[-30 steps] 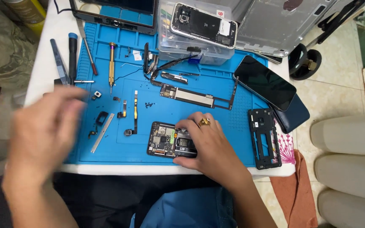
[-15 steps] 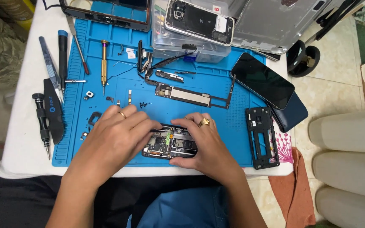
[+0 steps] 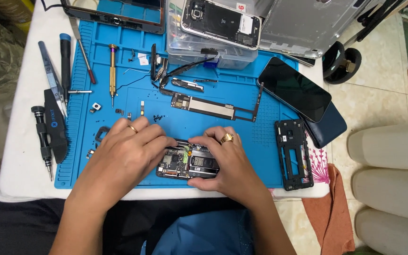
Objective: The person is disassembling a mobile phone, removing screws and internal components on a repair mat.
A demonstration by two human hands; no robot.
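An opened phone body with its circuit parts exposed lies near the front edge of a blue work mat. My left hand, wearing a ring, rests over the phone's left end with its fingertips on the top edge. My right hand, also ringed, covers the right end with the thumb below the phone and the fingers curled on top. Both hands grip the phone between them. A loose circuit board lies just beyond my hands.
Screwdrivers and tweezers lie at the mat's left. A black phone frame sits at the right, a dark phone screen and a blue case beyond it. A clear plastic box carries another phone back.
My left hand swung in from the left, where it was blurred in mid-air, and settled on the phone's left end. My right hand stayed on the phone.
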